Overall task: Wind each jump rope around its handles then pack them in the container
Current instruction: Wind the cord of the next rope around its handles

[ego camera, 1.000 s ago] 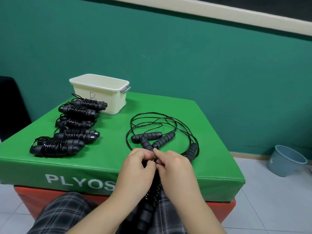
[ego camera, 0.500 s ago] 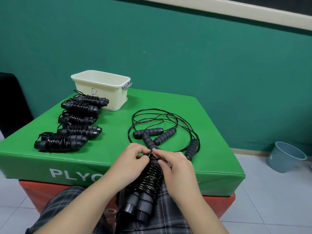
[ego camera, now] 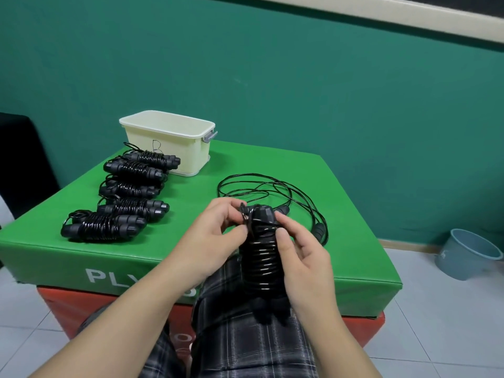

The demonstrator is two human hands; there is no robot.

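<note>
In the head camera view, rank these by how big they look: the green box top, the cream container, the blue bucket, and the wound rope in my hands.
1. green box top
2. cream container
3. blue bucket and wound rope: alike in apparent size, and the rope is nearer the camera, so unranked.

Both hands lifted wound rope bundle (ego camera: 262, 257) upright off lap, L hand (ego camera: 218, 236) pinching loose end.

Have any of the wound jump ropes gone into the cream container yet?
No: the five wound ropes lie in a row on the green box beside the container, and what shows of its inside looks empty.
</note>
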